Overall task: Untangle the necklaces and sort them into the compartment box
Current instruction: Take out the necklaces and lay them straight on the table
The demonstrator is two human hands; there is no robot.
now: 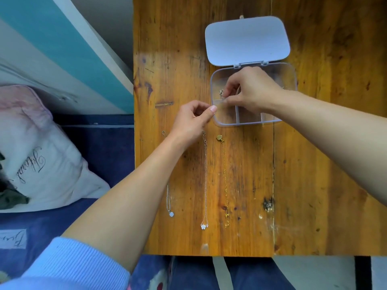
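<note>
Your right hand (249, 91) hangs over the box (291, 69) at upper centre, its fingers (228, 99) pinched on a thin chain (221, 92) whose clasp shows in the upper left compartment. Your left hand (191, 122) sits just left of the box's near left corner, fingers curled and thumb pressed to forefinger; it appears to pinch the other end of that chain, though the strand is too fine to be sure.

Three more necklaces lie straight and apart on the tabletop (314, 164) below the hands: a silver one (168, 201) at the left, partly hidden under your left forearm, a pale one (205, 174) with a flower pendant in the middle, and a gold one (225, 178) to its right. The lid (247, 39) lies flat open behind the box.

By my reading, the untangling is done and the first chain is being fed in. The risks from here:
- The chain may drape across a divider and end up in two compartments if you let go too soon.
- Your left forearm rests over the silver necklace; dragging it back may pull that one across the others and knot them again.
- The middle necklace's top end lies just under your left hand and may snag.
</note>
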